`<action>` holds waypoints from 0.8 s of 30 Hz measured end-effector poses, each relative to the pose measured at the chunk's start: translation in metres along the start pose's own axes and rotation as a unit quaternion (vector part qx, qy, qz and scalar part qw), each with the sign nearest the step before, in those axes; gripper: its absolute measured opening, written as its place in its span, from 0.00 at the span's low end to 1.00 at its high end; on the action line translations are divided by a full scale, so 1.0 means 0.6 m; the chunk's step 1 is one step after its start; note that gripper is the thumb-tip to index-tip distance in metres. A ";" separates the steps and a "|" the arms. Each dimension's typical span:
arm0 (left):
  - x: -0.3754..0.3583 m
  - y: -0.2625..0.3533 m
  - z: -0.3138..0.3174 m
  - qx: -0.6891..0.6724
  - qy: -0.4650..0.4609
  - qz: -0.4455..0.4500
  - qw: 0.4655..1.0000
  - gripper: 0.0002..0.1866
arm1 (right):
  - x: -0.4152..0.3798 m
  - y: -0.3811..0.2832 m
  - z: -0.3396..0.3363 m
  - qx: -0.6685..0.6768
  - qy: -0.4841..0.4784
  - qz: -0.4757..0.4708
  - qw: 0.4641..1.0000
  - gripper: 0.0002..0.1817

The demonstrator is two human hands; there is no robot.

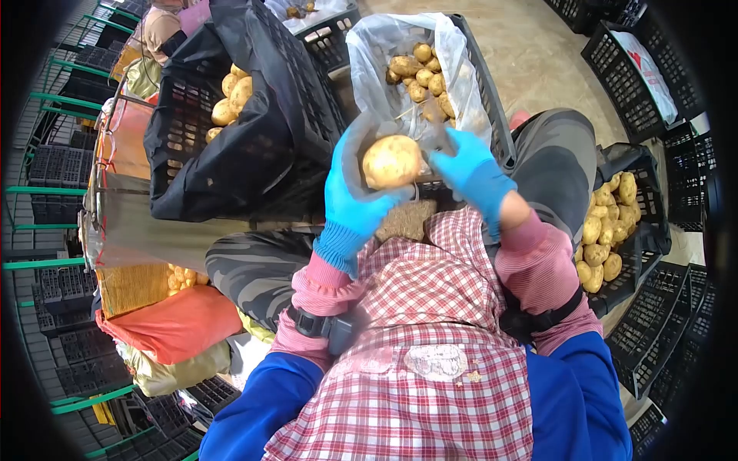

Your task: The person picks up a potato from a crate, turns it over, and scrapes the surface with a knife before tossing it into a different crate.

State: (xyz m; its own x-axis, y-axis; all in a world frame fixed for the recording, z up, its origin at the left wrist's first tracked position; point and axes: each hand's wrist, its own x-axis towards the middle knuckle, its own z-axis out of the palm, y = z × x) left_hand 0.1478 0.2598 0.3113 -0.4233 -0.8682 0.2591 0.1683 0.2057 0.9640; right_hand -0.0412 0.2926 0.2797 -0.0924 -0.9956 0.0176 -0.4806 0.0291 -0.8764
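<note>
Head view looks down over a seated person's lap, where a checked apron [430, 338] covers the knees. Both hands wear blue gloves. The left hand [355, 201] is cupped around a large potato [392, 161], fingers curled under and behind it, so it grips the potato from the left. The right hand [470, 173] is closed against the potato's right side, fingertips touching it; a dark grey thing sits between this hand and the potato, too hidden to name. The potato is held up in front of the chest, just below a crate lined with clear plastic [453, 69] that holds smaller potatoes. To the left stands a crate lined with black plastic [254, 131], also with potatoes in it. A third crate [642, 230] of potatoes sits by the right knee. An orange sack [181, 323] lies at lower left.
</note>
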 end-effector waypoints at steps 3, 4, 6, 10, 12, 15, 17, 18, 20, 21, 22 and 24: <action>0.001 0.006 0.001 -0.023 -0.032 0.043 0.998 0.53 | -0.012 -0.020 -0.025 0.435 -0.167 0.119 0.877 0.24; 0.004 0.005 0.000 0.005 -0.041 0.058 0.997 0.53 | -0.012 -0.012 -0.008 0.453 -0.132 0.085 0.877 0.27; 0.006 0.000 -0.005 0.080 -0.060 0.082 0.992 0.54 | -0.022 -0.038 -0.011 0.487 -0.100 0.045 0.866 0.28; -0.007 -0.009 0.004 0.085 -0.046 0.024 0.995 0.57 | -0.029 -0.073 0.000 0.470 -0.001 -0.049 0.881 0.25; -0.011 -0.025 0.018 0.056 0.023 0.018 0.998 0.57 | -0.029 -0.067 0.018 0.463 0.040 -0.053 0.884 0.24; -0.016 -0.028 0.036 0.021 0.084 0.033 0.996 0.51 | -0.032 -0.056 0.028 0.459 0.053 -0.036 0.886 0.25; -0.017 -0.017 0.047 0.014 0.111 0.029 0.993 0.49 | -0.035 -0.051 0.036 0.454 0.063 -0.054 0.887 0.26; -0.019 -0.015 0.049 -0.028 0.117 0.015 0.993 0.45 | -0.035 -0.048 0.041 0.453 0.072 -0.072 0.886 0.26; -0.024 -0.011 0.051 -0.109 0.131 -0.014 0.985 0.38 | -0.032 -0.046 0.057 0.458 0.093 -0.119 0.876 0.26; -0.023 -0.009 0.049 -0.156 0.137 -0.036 0.978 0.37 | -0.033 -0.047 0.060 0.463 0.097 -0.130 0.871 0.25; -0.022 -0.008 0.046 -0.202 0.142 -0.059 0.967 0.36 | -0.036 -0.051 0.058 0.472 0.089 -0.114 0.870 0.25; -0.019 -0.001 0.035 -0.239 0.136 -0.113 0.955 0.33 | -0.042 -0.055 0.050 0.483 0.059 -0.078 0.870 0.23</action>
State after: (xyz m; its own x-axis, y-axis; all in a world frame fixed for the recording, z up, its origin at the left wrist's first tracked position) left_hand 0.1341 0.2790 0.3091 -0.2601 -0.9648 -0.0392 0.5144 -0.1729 0.8399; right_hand 0.0034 0.3138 0.2936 -0.2085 -0.9629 0.1713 0.4572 -0.2508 -0.8533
